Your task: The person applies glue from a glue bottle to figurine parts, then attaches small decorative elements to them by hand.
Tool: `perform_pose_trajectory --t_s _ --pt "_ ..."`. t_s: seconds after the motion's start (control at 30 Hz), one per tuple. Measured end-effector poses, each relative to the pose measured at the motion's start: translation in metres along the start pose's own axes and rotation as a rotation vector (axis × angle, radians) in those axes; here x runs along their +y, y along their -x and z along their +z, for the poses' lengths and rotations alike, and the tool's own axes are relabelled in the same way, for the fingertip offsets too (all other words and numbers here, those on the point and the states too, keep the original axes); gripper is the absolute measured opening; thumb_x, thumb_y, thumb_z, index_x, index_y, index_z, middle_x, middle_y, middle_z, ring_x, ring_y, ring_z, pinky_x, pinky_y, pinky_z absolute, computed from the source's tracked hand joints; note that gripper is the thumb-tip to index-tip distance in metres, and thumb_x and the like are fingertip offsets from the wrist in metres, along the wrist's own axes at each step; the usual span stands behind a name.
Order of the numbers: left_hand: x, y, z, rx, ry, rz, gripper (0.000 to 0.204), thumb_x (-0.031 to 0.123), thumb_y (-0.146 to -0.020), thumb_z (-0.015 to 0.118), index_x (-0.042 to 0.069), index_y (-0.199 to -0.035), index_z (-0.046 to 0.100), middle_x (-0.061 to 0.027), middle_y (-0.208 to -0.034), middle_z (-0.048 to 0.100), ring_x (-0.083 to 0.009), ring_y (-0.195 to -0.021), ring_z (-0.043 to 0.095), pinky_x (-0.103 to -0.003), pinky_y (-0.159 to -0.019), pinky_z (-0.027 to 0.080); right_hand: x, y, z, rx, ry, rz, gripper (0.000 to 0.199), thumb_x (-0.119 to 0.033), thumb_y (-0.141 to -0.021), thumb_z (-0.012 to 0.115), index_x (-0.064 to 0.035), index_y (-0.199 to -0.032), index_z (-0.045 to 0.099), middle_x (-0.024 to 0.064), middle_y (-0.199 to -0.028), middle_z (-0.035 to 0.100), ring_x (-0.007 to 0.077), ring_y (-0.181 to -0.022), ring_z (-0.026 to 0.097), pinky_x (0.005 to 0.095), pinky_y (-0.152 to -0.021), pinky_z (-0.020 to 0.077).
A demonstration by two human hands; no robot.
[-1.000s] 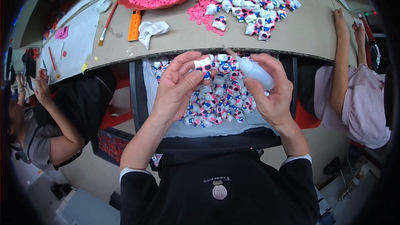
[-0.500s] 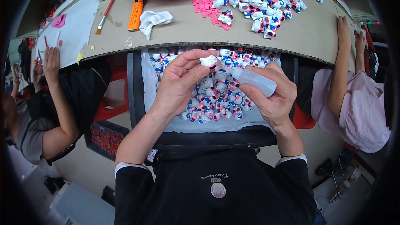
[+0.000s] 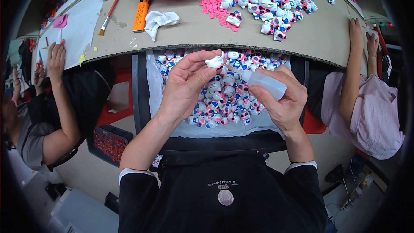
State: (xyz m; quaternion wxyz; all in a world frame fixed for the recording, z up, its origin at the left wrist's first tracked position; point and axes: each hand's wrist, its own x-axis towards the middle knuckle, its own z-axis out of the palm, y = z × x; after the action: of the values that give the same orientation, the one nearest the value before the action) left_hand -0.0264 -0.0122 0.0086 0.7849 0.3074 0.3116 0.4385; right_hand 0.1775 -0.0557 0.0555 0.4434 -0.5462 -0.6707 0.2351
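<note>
The left hand (image 3: 183, 86) holds a small white figurine (image 3: 213, 62) pinched in its fingers (image 3: 200, 57), above the black tray (image 3: 215, 145). The right hand (image 3: 286, 99) grips a translucent bottle (image 3: 268, 85), fingers closed around the body, nozzle directed at the figurine; contact cannot be confirmed. Painted figurines (image 3: 222, 99) lie in the tray. The desk (image 3: 189, 32) beyond carries a red-handled brush (image 3: 113, 11) and crumpled white cloth (image 3: 159, 21).

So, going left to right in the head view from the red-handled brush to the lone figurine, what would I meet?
Red-handled brush, orange oblong case, crumpled white cloth, white-headed figurine in the left hand, squeeze bottle in the right hand, lone figurine.
</note>
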Motion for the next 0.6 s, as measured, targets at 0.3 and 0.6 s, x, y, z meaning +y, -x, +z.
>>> perform_pose_trajectory --t_s 0.3,0.6 --pt "0.003 0.001 0.002 0.022 -0.051 0.035 0.031 0.003 -0.086 0.059 0.003 -0.117 0.054 -0.0111 -0.122 0.055 -0.021 -0.111 0.056 -0.034 -0.095 0.045 0.006 -0.007 0.007 0.045 -0.14 0.094 0.037 -0.009 -0.065 0.081 -0.0001 -0.098 0.066 0.0104 -0.083 0.066 0.0151 -0.064 0.057 0.0249 -0.055 0.0423" --pt "0.009 0.013 0.003 0.121 0.016 -0.058 0.032 -0.001 -0.087 0.058 0.0 -0.118 0.052 -0.0076 -0.107 0.06 -0.0118 -0.096 0.059 -0.026 -0.089 0.048 0.014 -0.077 0.073 0.05 -0.022 -0.167 0.029 -0.011 -0.07 0.07 -0.0001 -0.096 0.062 0.0128 -0.084 0.063 0.0273 -0.079 0.059 0.0368 -0.073 0.0456"
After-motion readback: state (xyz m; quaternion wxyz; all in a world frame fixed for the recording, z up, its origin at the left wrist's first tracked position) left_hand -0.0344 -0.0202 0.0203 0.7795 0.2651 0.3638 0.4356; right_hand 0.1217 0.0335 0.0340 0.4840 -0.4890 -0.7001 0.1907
